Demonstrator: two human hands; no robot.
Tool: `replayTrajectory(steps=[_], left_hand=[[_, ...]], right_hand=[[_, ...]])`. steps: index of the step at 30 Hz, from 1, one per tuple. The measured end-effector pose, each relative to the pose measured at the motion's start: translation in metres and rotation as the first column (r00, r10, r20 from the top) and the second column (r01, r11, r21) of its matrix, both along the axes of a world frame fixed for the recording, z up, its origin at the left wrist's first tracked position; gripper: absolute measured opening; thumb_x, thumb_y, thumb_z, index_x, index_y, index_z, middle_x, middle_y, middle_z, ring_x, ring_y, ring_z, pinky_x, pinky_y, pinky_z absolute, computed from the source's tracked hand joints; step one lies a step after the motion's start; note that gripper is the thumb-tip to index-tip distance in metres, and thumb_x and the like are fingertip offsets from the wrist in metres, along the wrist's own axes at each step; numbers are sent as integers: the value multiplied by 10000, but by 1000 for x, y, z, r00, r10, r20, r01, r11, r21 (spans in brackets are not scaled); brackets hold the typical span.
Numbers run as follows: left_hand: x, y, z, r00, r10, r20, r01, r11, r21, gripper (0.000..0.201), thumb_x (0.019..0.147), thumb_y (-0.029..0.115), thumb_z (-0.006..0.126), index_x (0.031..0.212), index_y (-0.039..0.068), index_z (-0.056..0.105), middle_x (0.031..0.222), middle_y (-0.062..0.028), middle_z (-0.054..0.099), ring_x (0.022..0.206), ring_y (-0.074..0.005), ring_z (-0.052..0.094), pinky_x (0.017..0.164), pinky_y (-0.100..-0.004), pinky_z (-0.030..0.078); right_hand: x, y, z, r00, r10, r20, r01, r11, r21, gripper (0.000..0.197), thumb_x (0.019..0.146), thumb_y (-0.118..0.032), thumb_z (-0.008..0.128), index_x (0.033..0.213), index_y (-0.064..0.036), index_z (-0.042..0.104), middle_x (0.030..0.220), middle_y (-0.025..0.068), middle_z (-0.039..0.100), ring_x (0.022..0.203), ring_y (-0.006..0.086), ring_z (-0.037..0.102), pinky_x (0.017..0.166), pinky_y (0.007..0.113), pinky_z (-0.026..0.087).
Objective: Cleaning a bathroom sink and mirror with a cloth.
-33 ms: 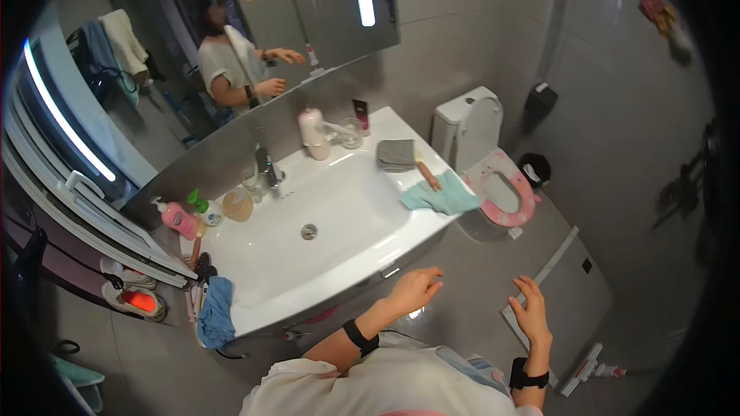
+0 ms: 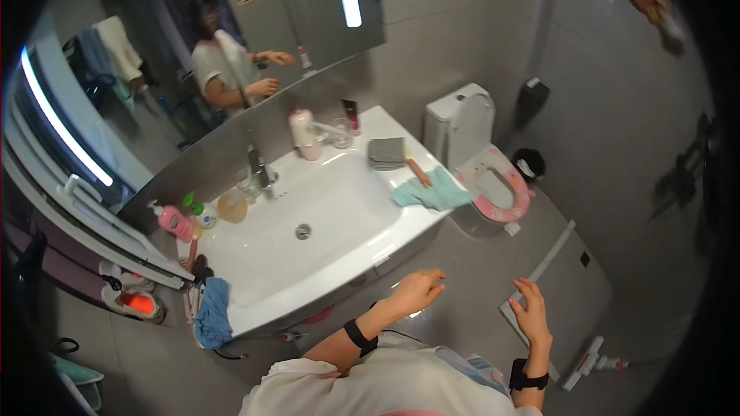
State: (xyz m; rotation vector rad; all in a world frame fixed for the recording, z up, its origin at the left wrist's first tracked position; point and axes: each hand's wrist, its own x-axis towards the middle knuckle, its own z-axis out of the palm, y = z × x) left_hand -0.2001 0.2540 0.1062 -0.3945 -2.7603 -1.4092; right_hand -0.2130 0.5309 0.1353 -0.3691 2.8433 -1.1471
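Held in the air in front of the washbasin counter, my left hand (image 2: 417, 293) has its fingers loosely bent, thumb apart, and nothing in it. My right hand (image 2: 530, 313) is raised to the right, empty, with fingers spread. Both wrists wear black bands. Nearest to the left hand is the front edge of the white washbasin (image 2: 339, 258). At the counter's right end lie a mint-green cloth (image 2: 432, 190), a brown-handled tool (image 2: 419, 172) and a folded grey cloth (image 2: 386, 153). A blue cloth (image 2: 213, 314) hangs over the front left corner.
Along the back stand a pink pump bottle (image 2: 174, 223), a green-topped pump bottle (image 2: 203, 213), the faucet (image 2: 260, 167), a pink hair dryer (image 2: 305, 137) and a dark tube (image 2: 351, 115). A toilet (image 2: 479, 156) with pink seat cover stands right; a squeegee (image 2: 590, 364) lies lower right.
The view has shifted slightly, so the washbasin, mirror and toilet appear a little farther left. My hands keep nearly the same pose, both still empty.
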Motion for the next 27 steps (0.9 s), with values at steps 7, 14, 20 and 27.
replayTrajectory(steps=[7,14,20,27], left_hand=[[2,100,-2,872,-462,160,486,854,-184,273,763,159,572,991,12,541,808,-158,607,728,-311,579,649,-373,452],[-14,146,7,696,-668,262,718,649,-252,274,751,128,600,1001,25,558,747,-135,612,625,-276,572,580,-344,445],[-42,226,-2,311,-911,270,929,230,-290,274,765,116,585,1017,14,545,753,-145,619,662,-272,596,583,-329,450],[-34,328,-9,21,-966,258,956,-56,-288,295,762,124,585,1024,-2,533,781,-153,609,750,-293,585,675,-361,456]], right_hand=[[78,99,-35,972,-234,15,234,972,17,378,763,-190,568,1102,-33,512,1135,163,493,1056,317,458,891,394,358],[149,123,-30,811,-577,93,567,816,115,369,774,-205,561,1101,-41,512,1098,152,517,1024,296,487,872,421,351],[228,123,-27,522,-816,247,796,571,202,369,799,-221,534,1136,-80,484,1112,137,499,1043,281,467,884,410,323],[309,93,-38,186,-972,146,959,212,189,360,793,-222,535,1121,-78,503,1027,133,540,977,275,503,809,425,359]])
